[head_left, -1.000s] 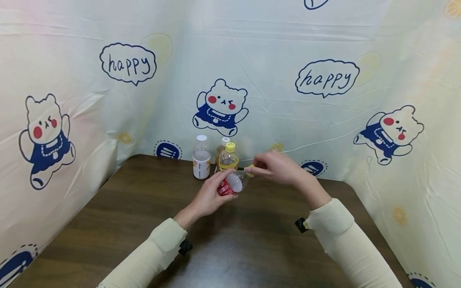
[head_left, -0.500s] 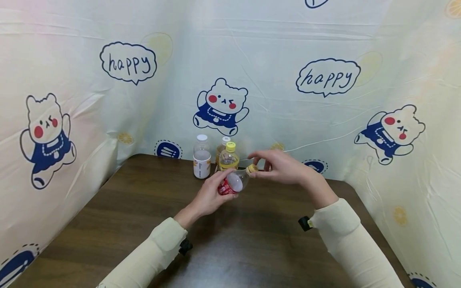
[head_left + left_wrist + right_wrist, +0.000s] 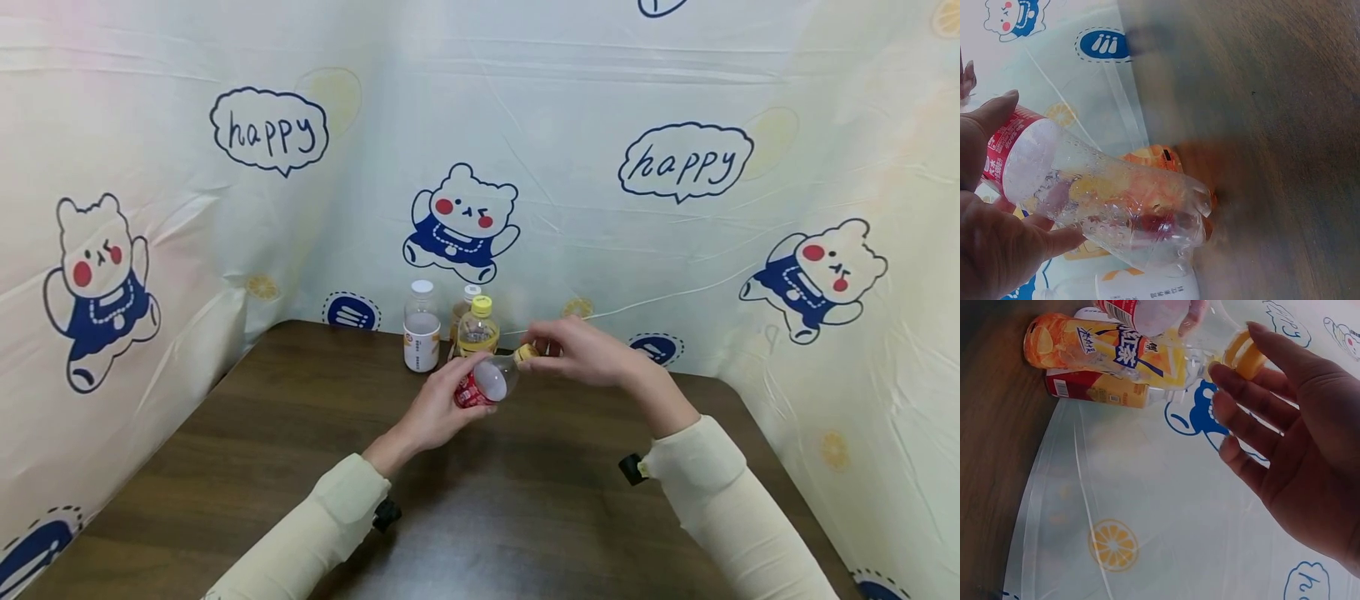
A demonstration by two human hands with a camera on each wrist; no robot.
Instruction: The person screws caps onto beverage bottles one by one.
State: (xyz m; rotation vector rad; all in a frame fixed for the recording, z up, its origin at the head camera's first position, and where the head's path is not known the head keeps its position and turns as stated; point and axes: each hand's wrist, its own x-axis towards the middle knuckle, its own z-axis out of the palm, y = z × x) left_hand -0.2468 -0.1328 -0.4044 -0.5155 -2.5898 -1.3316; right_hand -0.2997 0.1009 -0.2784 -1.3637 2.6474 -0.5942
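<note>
My left hand (image 3: 438, 404) grips a clear plastic bottle (image 3: 491, 382) around its red label, thumb on one side and fingers on the other. The bottle leans, neck up toward the right. In the left wrist view, droplets cling inside the bottle's clear lower part (image 3: 1135, 200). A yellow cap (image 3: 1246, 355) sits at the neck, and my right hand (image 3: 581, 350) pinches it between thumb and index finger. The other right fingers (image 3: 1250, 422) are loosely bent beside it, off the cap.
Behind the held bottle stand a yellow-capped tea bottle (image 3: 477, 331), a white-capped bottle with a white label (image 3: 422, 342), and another white-capped bottle (image 3: 467, 300) partly hidden. They stand at the back of the dark wooden table (image 3: 315, 467), close to a printed curtain (image 3: 570, 225).
My right fingers were curled on the cap, spread apart half a second ago, and are now closed on it again. The left hand and bottle have hardly moved.
</note>
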